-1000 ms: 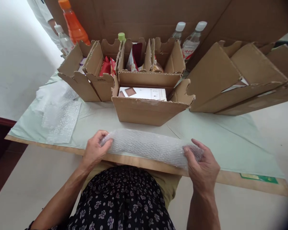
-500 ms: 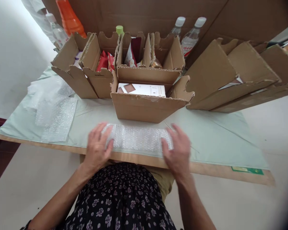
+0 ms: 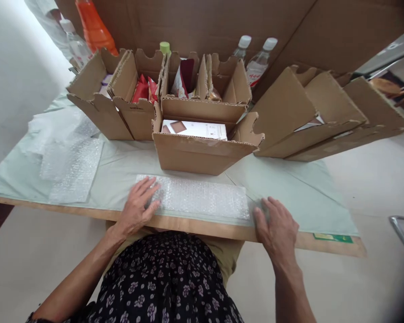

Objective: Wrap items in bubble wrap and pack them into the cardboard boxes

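A long strip of bubble wrap (image 3: 202,197) lies flat near the front edge of the cloth-covered table. My left hand (image 3: 139,202) rests on the strip's left end, its fingers spread. Off the strip's right end, my right hand (image 3: 278,224) lies on the cloth with fingers stretched out and nothing in them. Just behind the strip stands a cardboard holder (image 3: 191,154) with a white box (image 3: 198,129) inside.
More cardboard holders with red packets (image 3: 143,89) and other packs line the back. Taller cardboard holders (image 3: 299,134) stand at the right. Loose bubble wrap sheets (image 3: 76,170) lie at the left. Behind are clear bottles (image 3: 257,65) and an orange bottle (image 3: 96,29).
My right hand has moved right, off the bubble wrap strip and onto the cloth. My left hand stays at the strip's left end. The camera view has shifted slightly.
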`<state>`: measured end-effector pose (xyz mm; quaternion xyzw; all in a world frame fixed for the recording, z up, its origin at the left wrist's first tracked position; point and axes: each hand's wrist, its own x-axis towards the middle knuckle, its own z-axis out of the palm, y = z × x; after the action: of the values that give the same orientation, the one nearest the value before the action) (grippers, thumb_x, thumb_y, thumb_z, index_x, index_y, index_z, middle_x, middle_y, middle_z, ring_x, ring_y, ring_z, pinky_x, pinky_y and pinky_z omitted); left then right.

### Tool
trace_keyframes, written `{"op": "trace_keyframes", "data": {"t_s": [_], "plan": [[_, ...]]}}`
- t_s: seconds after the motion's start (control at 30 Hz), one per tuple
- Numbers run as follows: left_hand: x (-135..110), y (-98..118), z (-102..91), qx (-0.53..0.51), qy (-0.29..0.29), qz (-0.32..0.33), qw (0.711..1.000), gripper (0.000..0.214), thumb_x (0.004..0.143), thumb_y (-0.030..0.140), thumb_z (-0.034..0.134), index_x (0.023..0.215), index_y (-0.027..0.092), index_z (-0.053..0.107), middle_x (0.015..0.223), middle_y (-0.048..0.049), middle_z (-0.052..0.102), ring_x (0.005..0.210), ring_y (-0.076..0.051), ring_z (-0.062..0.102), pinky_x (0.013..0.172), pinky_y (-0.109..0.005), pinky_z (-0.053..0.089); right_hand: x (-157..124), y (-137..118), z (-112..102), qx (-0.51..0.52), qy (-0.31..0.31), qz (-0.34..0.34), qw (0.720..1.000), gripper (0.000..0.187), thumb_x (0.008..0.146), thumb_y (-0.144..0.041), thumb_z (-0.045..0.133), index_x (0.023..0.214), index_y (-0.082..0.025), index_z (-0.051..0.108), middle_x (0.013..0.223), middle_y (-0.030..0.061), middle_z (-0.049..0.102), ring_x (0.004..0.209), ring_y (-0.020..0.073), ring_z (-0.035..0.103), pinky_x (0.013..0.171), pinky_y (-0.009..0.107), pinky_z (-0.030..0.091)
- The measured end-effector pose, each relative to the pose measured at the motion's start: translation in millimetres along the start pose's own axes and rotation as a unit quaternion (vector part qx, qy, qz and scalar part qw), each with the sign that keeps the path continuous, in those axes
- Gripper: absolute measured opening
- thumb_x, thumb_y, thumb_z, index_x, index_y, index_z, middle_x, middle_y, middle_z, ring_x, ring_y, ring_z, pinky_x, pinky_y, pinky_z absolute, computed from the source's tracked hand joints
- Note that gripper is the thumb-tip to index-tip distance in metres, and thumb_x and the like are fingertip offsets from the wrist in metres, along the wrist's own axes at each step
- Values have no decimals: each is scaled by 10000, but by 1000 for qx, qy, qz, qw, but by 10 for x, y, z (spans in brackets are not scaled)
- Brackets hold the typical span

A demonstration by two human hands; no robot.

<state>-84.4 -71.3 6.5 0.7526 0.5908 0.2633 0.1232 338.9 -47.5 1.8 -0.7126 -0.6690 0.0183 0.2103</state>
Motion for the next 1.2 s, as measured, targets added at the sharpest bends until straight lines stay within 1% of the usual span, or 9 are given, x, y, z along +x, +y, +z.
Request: {"op": "trace_keyframes", "data": {"t_s": [0.1,0.3,0.53,0.67,0.8,0.9,1.0,1.1,1.2], "plan": [[-20,-148,-95,61,105,-98,988,361,995,370,529,1260,195,701,1347,-158,689,1347,-355,565,1166,-581,424,155,-72,47,18,1,-22,1000,521,990,-528,449,1311,-175,660,1453,190,634,1320,377,576,1058,585,448],[2,-139,-58,143,111,-178,967,234,889,379,630,982,191,734,1219,-187,681,1161,-397,580,1012,-594,482,479,-301,307,42,-73,-62,994,398,923,-518,518,1062,-199,711,1396,172,668,1264,367,611,1031,570,468],[5,-98,-183,-6,114,-241,964,139,850,357,594,896,234,640,870,-44,736,829,-241,695,794,-377,558,330,-412,-6,181,-112,4,977,332,869,-568,592,846,-242,645,816,52,733,702,216,655,696,362,522],[156,-325,-521,-27,135,-245,960,362,866,413,587,1161,214,658,845,-20,743,785,-214,720,732,-323,564,31,-698,-209,323,-243,38,914,448,882,-526,643,1204,-215,658,759,6,678,655,184,623,627,318,514],[665,-632,-786,74,120,-217,966,505,855,314,605,1348,207,625,1009,-77,786,864,-260,742,830,-391,582,-284,-1145,-111,418,-374,26,827,626,966,-482,580,1531,-224,498,750,-22,609,663,169,574,635,312,509],[1146,-779,-785,127,82,-176,973,490,851,208,593,1338,192,647,1093,-116,793,948,-307,745,894,-441,575,-431,-1516,57,442,-416,12,795,640,992,-424,535,1601,-251,445,744,-21,597,644,170,538,642,324,503],[1468,-786,-629,119,69,-130,982,445,845,182,627,1286,196,681,1167,-120,785,1094,-321,718,999,-460,548,-505,-1815,169,435,-456,-41,775,495,968,-352,542,1446,-275,645,847,28,712,764,214,633,768,384,544],[1443,-692,-473,105,72,-86,988,507,852,219,668,1355,159,647,1416,-155,679,1346,-335,595,1153,-494,462,-546,-1964,201,422,-511,-81,744,350,943,-345,579,1213,-259,785,1095,69,787,972,269,698,918,431,540],[1000,-575,-451,68,99,-66,991,464,908,234,592,1360,144,643,1507,-157,610,1468,-314,491,1247,-521,371,-572,-1983,217,439,-555,-66,703,387,923,-458,636,1206,-235,777,1116,76,779,937,258,688,872,405,540]]}}
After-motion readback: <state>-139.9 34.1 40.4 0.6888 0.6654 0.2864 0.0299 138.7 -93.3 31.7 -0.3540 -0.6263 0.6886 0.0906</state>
